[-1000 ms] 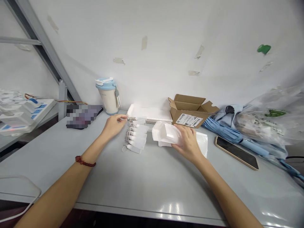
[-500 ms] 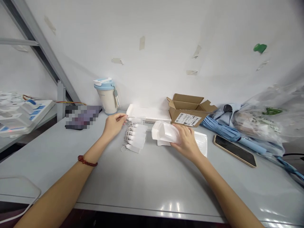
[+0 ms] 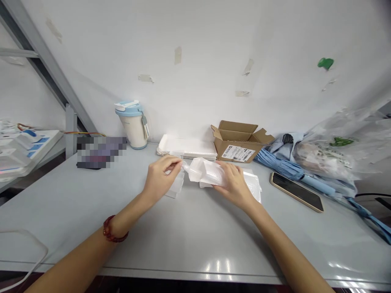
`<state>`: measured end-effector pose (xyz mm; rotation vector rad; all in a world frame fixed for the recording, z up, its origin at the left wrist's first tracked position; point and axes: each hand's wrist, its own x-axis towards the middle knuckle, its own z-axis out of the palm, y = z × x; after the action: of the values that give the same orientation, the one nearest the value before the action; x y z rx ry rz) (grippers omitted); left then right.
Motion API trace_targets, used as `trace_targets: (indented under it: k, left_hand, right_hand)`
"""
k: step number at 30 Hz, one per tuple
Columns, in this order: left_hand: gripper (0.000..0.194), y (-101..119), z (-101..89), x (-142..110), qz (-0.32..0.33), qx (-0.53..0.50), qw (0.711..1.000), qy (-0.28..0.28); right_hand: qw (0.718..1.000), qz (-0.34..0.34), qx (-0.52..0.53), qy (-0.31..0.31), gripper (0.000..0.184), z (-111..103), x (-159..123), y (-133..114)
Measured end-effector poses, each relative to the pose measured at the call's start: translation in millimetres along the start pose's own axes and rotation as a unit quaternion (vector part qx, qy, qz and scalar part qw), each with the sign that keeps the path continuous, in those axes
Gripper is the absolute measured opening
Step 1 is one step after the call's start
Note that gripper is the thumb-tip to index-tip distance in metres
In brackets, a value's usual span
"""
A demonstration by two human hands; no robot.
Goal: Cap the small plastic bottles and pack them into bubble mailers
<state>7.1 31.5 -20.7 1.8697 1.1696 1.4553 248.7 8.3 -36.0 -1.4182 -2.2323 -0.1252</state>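
Observation:
My left hand (image 3: 162, 177) pinches a small translucent tag (image 3: 185, 166) by its end, where a thin loop shows in the earlier view. The tag's far end is at the mouth of a white bubble mailer (image 3: 210, 171); whether it is inside I cannot tell. My right hand (image 3: 234, 183) is wrapped around the mailer, whose open end faces left. Under and behind that hand lie more white bubble mailers (image 3: 254, 185) on the table. Several similar translucent tags (image 3: 176, 189) lie in a row, partly hidden by my left hand.
A stack of white mailers (image 3: 191, 147) lies against the wall, beside an open cardboard box (image 3: 240, 142). The lidded cup (image 3: 132, 128) stands at the back left. To the right are a phone (image 3: 296, 192), a blue umbrella (image 3: 277, 162) and a plastic bag (image 3: 332, 152).
My left hand has moved right from the far end of the row of tags, carrying one tag to the mailer's mouth. My right hand keeps its hold on the mailer.

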Motion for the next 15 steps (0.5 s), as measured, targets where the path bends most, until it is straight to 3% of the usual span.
trace_targets:
  k: [6,9,12,15]
  left_hand:
    - [0.013,10,5.2,-6,0.036,-0.02,0.995,-0.096]
    - [0.018,-1,-6.0,6,-0.022,-0.013,0.999,-0.027]
    - [0.022,-29,-22.2,23,-0.076,0.046,0.995,0.05]
    - [0.029,-61,-34.1,38,-0.047,0.15,0.987,0.013]
  right_hand:
    - [1.0,-0.016,0.008,0.014,0.058,-4,0,-6]
    - [0.999,-0.013,0.013,0.036,0.056,-5,0,-6]
    - [0.998,-0.001,0.005,0.059,0.056,-5,0,-4]
    - [0.997,0.003,-0.012,0.073,0.056,-4,0,-1]
